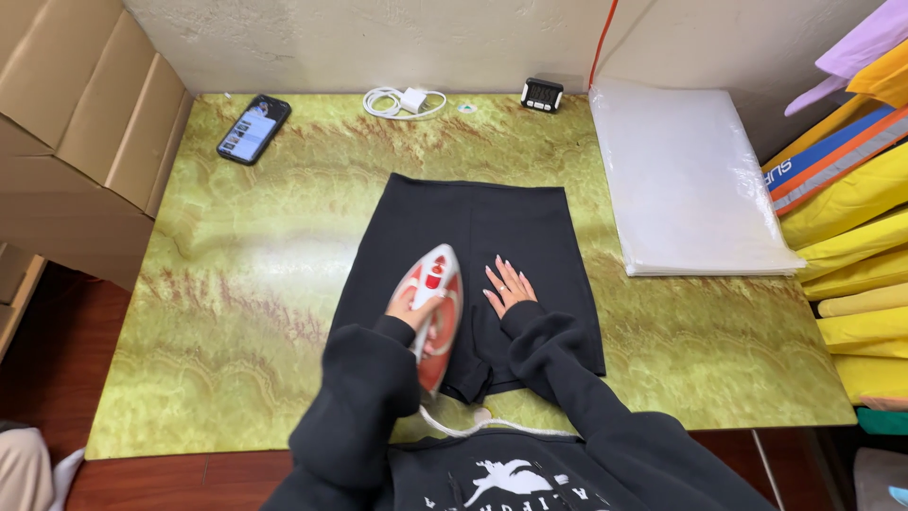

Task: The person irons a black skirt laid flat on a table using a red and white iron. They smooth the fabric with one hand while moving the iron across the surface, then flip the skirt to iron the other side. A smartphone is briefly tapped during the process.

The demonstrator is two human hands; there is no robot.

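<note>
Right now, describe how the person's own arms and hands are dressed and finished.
Both arms wear the long, loose sleeves of a black hooded sweatshirt, bunched at ribbed cuffs near the wrists. The left hand and right hand are bare, without gloves. The right hand has long pale nails and a ring on one finger. A white drawstring hangs at the chest.

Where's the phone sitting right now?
In the head view the phone lies at the far left corner of the green table, next to the cardboard boxes and left of the white charger.
</note>
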